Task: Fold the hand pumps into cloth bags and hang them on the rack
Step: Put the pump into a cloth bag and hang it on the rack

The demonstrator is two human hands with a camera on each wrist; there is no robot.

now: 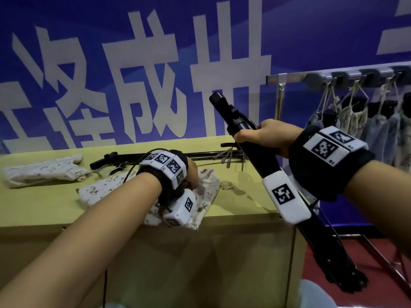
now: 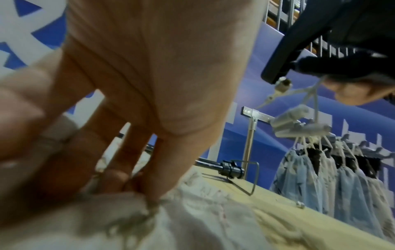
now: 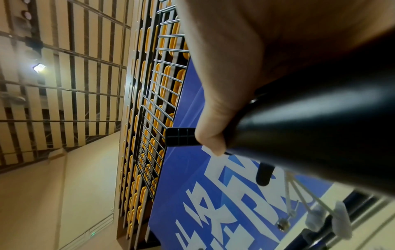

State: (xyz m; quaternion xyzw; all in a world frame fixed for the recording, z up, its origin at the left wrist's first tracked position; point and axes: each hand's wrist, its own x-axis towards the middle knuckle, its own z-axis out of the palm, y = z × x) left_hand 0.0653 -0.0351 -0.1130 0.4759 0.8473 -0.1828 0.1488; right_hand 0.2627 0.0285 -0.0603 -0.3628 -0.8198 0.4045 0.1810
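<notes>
Fingers (image 1: 249, 135) of the right hand (image 1: 266, 136) wrapped round a black hand pump (image 1: 255, 161), held tilted above the table's right end, handle up and foot hanging low.

The left hand (image 1: 191, 172) pinches the gathered mouth of a printed cloth bag (image 1: 206, 196) lying flat on the table (image 1: 244, 210), its fingers (image 2: 162, 169) curled into the fabric. The risk, as I judge it: the pump is long and its loose hose and dangling fittings could snag the bag's mouth or drawstring, so one hand's hold may fail to keep the opening wide. Swinging it could also knock the second pump (image 1: 200, 154) lying behind, or the filled bags (image 1: 378, 130) on the rack (image 1: 311, 74).
</notes>
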